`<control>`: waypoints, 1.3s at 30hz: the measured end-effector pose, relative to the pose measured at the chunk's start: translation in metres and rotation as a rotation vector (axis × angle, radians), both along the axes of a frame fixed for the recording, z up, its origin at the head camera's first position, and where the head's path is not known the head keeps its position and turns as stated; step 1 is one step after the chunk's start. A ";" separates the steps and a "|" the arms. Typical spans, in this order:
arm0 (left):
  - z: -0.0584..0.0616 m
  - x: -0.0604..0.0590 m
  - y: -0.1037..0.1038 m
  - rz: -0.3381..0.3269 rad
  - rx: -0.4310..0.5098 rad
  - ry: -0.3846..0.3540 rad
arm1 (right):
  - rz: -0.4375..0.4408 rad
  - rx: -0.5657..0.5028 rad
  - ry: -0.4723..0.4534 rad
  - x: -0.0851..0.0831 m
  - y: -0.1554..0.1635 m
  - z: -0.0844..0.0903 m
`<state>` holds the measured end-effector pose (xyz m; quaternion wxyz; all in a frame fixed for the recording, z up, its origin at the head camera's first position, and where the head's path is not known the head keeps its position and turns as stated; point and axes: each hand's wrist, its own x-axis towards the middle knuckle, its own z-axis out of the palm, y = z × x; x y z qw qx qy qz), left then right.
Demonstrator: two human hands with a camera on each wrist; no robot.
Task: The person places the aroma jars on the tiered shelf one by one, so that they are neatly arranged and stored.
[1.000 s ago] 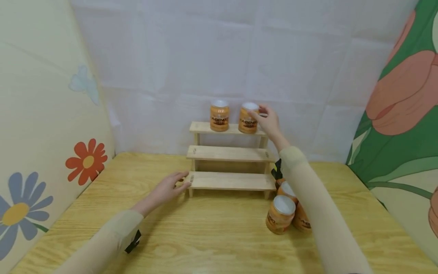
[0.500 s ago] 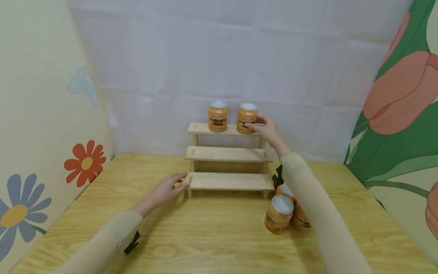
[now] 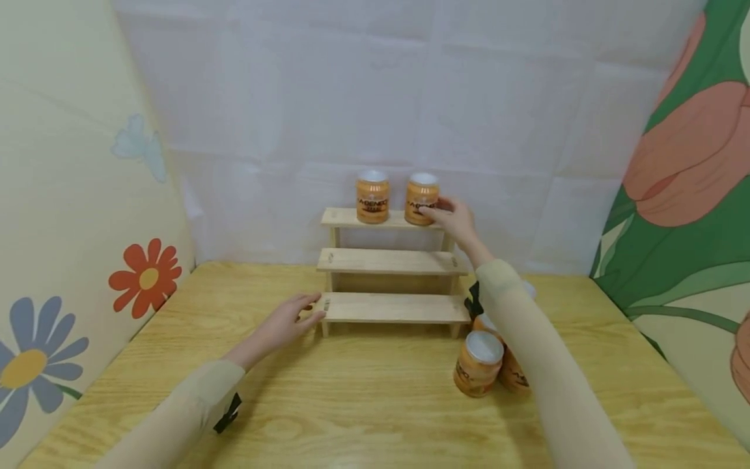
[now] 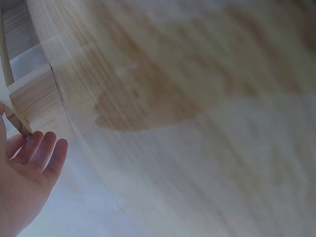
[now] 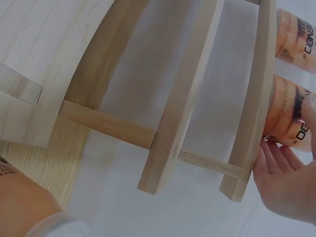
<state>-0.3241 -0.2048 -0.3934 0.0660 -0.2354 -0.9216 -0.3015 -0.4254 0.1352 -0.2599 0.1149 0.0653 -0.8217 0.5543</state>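
1. Hidden: right forearm covers most of the jar cluster (image 3: 479,363) on the worktop (image 3: 363,404) by the rack's right foot; one full jar shows, others partial, count unclear. The left wrist view is blurred, showing only a rack corner and fingertips.
2. Right hand (image 3: 456,220) is at the right jar (image 3: 421,198) on the top step of the wooden rack (image 3: 389,260); fingers (image 5: 276,158) lie fairly straight against its side, thumb in front. It looks like touch, not a full grip; hard to be sure. A second jar (image 3: 372,196) stands just beside it.
3. Left hand (image 3: 287,322) rests flat on the worktop, relaxed fingers touching the left end of the bottom step.
4. Room: pale wood-grain worktop, white sheet behind, floral panels left and right.
5. Versus 1 s ago: right hand dropped from the lid to the jar's lower side; jar set slightly left; left hand unchanged.
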 end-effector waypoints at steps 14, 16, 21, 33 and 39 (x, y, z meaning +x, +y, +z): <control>0.004 -0.001 0.003 -0.002 0.009 0.032 | 0.055 0.045 -0.042 0.014 0.013 0.006; 0.005 -0.002 0.003 -0.004 0.005 0.032 | 0.064 0.060 -0.039 0.016 0.017 0.006; 0.004 -0.005 0.004 -0.007 -0.009 -0.012 | 0.079 0.083 -0.040 0.027 0.029 0.009; 0.007 -0.011 0.003 -0.004 -0.020 -0.030 | 0.154 0.130 -0.035 0.061 0.054 0.006; 0.006 -0.012 0.001 0.001 -0.027 -0.033 | 0.201 0.170 -0.071 0.083 0.065 -0.001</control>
